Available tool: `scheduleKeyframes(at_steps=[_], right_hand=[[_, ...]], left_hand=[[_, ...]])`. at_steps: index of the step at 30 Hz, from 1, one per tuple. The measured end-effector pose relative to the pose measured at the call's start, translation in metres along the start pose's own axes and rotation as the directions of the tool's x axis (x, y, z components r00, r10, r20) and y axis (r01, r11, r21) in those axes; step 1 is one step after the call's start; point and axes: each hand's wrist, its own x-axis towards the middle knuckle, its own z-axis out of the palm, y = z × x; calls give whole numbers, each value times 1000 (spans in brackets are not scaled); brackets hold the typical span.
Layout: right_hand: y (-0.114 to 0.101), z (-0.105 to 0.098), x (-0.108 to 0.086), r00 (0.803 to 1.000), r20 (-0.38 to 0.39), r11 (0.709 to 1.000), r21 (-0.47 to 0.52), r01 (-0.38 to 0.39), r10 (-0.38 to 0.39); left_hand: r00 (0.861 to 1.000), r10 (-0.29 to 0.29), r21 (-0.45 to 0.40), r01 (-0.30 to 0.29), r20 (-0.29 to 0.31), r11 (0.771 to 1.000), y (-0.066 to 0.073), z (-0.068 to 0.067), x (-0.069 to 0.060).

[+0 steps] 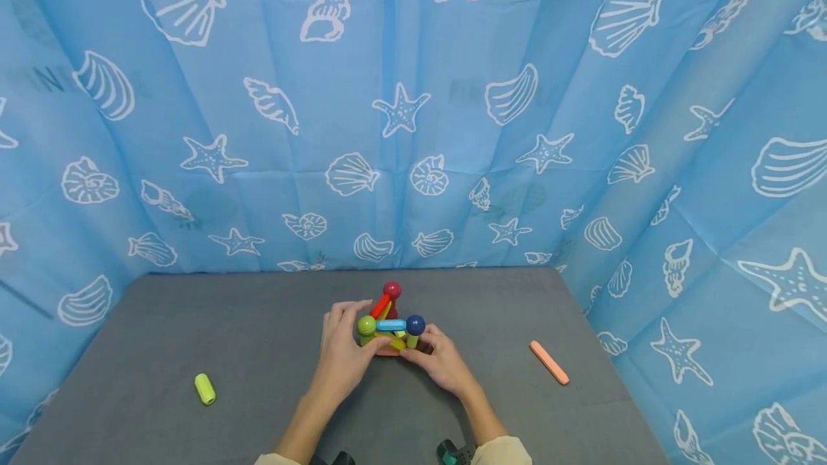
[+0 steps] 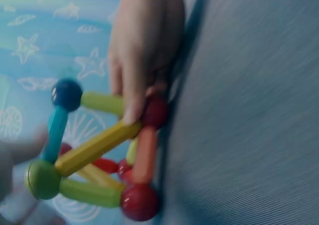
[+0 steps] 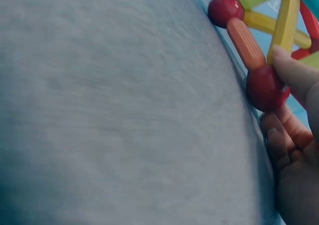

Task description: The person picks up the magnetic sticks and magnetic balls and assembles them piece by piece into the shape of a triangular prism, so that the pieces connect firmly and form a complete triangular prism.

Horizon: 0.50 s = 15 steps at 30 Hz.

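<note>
A frame of magnetic building sticks and balls stands between both hands on the grey table. In the head view, its light blue stick (image 1: 390, 325) joins a green ball (image 1: 366, 325) and a dark blue ball (image 1: 416, 324). My left hand (image 1: 341, 351) holds the frame around the green ball. My right hand (image 1: 444, 364) pinches the lower right corner. The right wrist view shows its thumb (image 3: 294, 73) on the end of a yellow stick (image 3: 285, 23), with fingers behind a red ball (image 3: 266, 88). An orange stick (image 3: 246, 43) links the two lower red balls.
On the grey table (image 1: 258, 350), a loose lime-green stick (image 1: 204, 389) lies to the left and a loose orange stick (image 1: 549, 362) to the right. A blue curtain (image 1: 400, 149) with white shells borders the back and sides.
</note>
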Motion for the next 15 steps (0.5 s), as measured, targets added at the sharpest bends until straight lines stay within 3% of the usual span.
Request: scheduleKeyframes(at_steps=[1,3,5,7,12,15], right_hand=[[-1,1,-1,1000,-6,1000,-13,2,-2],[-3,2,-3,1000,-17,999,-40,15,-16],[-6,2,-5,999,-23,997,-73,26,-28],[-10,1,-8,999,0,992,-114,46,-47],[-19,-12,-12,990,141,996,-85,39,-27],[-19,-18,-7,997,81,998,-68,-4,10]], left_hand=[[996,-82,-1,82,31,997,-1,0,-5],[970,-210,33,207,121,978,-3,2,-14],[937,-276,84,264,213,961,-5,5,-21],[918,-286,98,269,275,958,-8,8,-25],[916,-227,72,216,331,974,-20,11,-20],[902,-224,67,214,369,974,-28,14,-14]])
